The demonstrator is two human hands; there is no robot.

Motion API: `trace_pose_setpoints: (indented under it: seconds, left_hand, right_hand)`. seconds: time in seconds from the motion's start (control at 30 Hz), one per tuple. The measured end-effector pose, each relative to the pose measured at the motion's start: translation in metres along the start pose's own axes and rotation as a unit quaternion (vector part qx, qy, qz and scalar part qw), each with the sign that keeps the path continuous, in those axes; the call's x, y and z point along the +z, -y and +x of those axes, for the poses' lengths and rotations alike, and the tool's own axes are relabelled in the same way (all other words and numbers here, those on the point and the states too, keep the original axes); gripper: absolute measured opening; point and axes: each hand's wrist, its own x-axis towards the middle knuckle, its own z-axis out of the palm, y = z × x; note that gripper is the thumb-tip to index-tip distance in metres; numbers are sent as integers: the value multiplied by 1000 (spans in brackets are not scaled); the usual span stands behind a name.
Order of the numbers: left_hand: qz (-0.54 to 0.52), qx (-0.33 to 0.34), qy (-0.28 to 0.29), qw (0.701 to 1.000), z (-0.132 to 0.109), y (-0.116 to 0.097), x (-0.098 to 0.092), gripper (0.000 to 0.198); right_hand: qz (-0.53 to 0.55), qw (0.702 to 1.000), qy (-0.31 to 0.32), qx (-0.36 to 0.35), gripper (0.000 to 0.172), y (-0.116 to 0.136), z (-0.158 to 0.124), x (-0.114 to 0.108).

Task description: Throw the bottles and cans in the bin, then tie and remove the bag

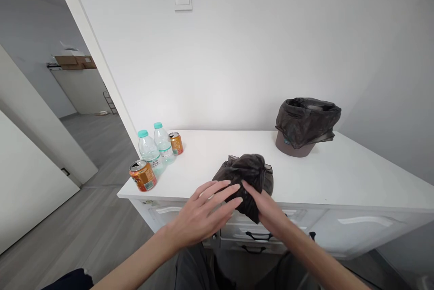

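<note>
A black plastic bag (pixel 249 168), bunched up, lies at the front edge of the white cabinet top, and part of it hangs over the edge. My left hand (pixel 210 208) rests against its left side with the fingers spread. On the right, my right hand (pixel 266 206) has its fingers closed on the bag; some of them are hidden beneath it. Farther back on the right stands a brown bin (pixel 294 147) lined with another black bag (pixel 305 123), its top open.
Two clear bottles (pixel 148 147) (pixel 162 141) with teal caps and two orange cans (pixel 143 176) (pixel 176 144) stand at the cabinet top's left end. Drawers with black handles (pixel 259 236) are below. A wall with a switch (pixel 183 0) rises behind.
</note>
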Motion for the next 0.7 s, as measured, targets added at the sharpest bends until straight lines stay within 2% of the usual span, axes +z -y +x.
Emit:
trace_pose_setpoints:
  seconds: [0.03, 0.1, 0.13, 0.2, 0.27, 0.3, 0.33, 0.37, 0.43, 0.47, 0.53, 0.6, 0.63, 0.7]
  left_hand:
    - [-10, 6, 42, 999, 3, 2, 9, 53]
    - [-40, 3, 129, 991, 7, 11, 34, 53]
    - [-54, -10, 163, 985, 8, 16, 49, 57]
    - [-84, -35, 209, 974, 5, 29, 79, 63]
    - [-113, -53, 241, 962, -1, 39, 105, 66]
    - [-126, -61, 253, 957, -5, 43, 116, 67]
    - [-137, -68, 264, 952, -10, 46, 124, 67]
    - [-146, -76, 270, 949, -13, 48, 129, 69]
    - [-159, -84, 274, 945, -20, 50, 135, 77]
    - [-164, -83, 272, 945, -23, 50, 135, 83]
    - [-176, -73, 268, 944, -29, 49, 129, 93]
    - [-195, -74, 263, 942, -35, 49, 119, 90]
    - [-209, -87, 259, 939, -38, 49, 112, 85]
    - [-250, -144, 246, 926, -42, 48, 100, 74]
  right_hand:
    - [28, 999, -6, 25, 57, 2, 11, -8]
    - [17, 999, 18, 47, 58, 9, 35, -21]
    - [-19, 999, 17, 42, 56, 13, 46, -26]
    - [-148, 988, -44, 0, 57, 20, 64, -32]
    - [-305, 941, -120, -88, 68, 24, 69, -35]
    - [-376, 907, -129, -141, 76, 23, 66, -36]
    - [-438, 871, -108, -194, 81, 20, 60, -37]
    - [-490, 835, -62, -243, 85, 16, 52, -39]
    - [-571, 760, 47, -307, 87, 1, 32, -47]
    - [-601, 726, 78, -325, 87, -8, 22, -53]
    - [-634, 682, 91, -353, 73, -25, 7, -66]
    - [-631, 677, 75, -371, 55, -38, -1, -79]
    - [-619, 690, 65, -370, 48, -42, -2, -85]
    - [-583, 739, 43, -335, 39, -42, 0, -94]
